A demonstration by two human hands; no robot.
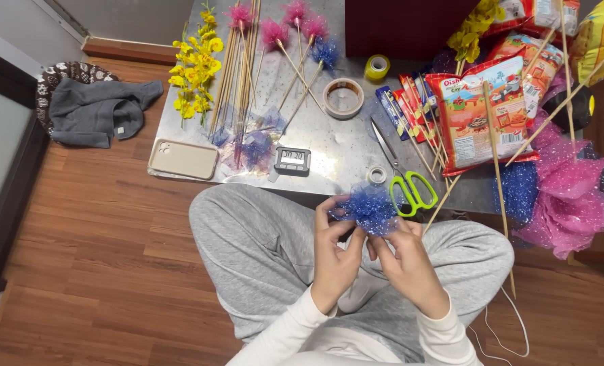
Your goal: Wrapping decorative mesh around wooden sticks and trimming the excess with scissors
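Observation:
Both hands meet over my lap around a ruffled blue mesh tuft. My left hand pinches its left side with thumb and fingers. On the other side my right hand grips it from the right and underneath. I sit cross-legged in grey trousers at the front edge of a low metal table. Just beyond the tuft lie green-handled scissors and a small clear tape roll.
On the table lie wooden skewers, pink and blue mesh flowers on sticks, yellow artificial flowers, a phone, a digital timer, tape rolls, and snack packets. Pink mesh is heaped at right. Grey cloth lies on the wooden floor.

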